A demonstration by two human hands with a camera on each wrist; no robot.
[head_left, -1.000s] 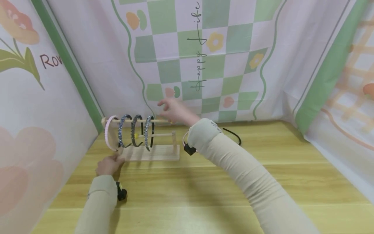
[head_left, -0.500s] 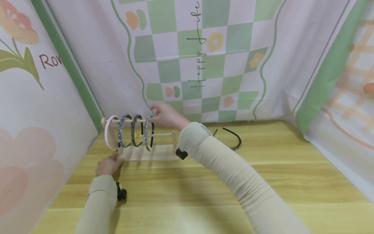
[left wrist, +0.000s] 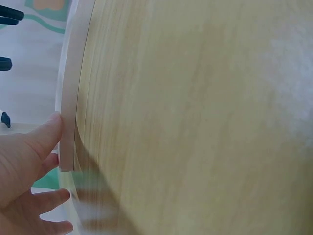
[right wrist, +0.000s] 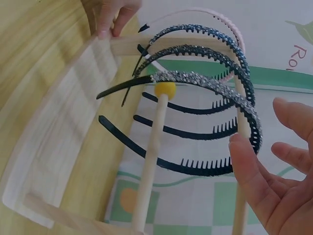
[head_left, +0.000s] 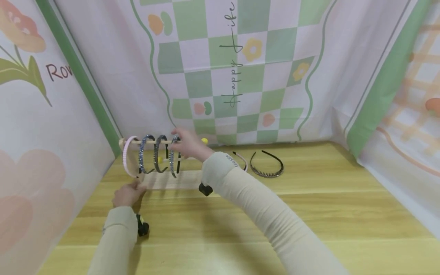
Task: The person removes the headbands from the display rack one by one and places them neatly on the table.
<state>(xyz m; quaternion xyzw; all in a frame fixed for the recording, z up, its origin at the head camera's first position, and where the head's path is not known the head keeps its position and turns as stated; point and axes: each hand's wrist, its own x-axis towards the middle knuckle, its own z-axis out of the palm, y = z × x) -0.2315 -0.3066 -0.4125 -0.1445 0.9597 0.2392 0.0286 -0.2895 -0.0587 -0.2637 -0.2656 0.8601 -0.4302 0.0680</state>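
A wooden headband stand (head_left: 172, 180) stands at the table's left. On its upper rod hang a pink headband (head_left: 127, 156), a blue glittery one (head_left: 141, 156), a dark grey one (head_left: 156, 156) and a silver glittery headband (right wrist: 210, 85) rightmost. My left hand (head_left: 127, 194) holds the near left corner of the base, thumb and index finger on its edge (left wrist: 68, 132). At the silver headband's top, my right hand (head_left: 190, 145) has its fingers spread. In the right wrist view its thumb (right wrist: 239, 152) is at the band; contact is hard to tell.
Right of the stand, a pink headband (head_left: 245, 164), partly hidden by my right sleeve, and a dark toothed headband (head_left: 268, 174) lie on the wooden table (head_left: 309, 214). Yellow knobs (right wrist: 165, 89) tip the rods. A printed curtain (head_left: 196, 53) rises behind.
My right hand has moved left and slightly down along the upper rod to the silver headband. The left hand stays at the base corner. The hanging headbands look unmoved.
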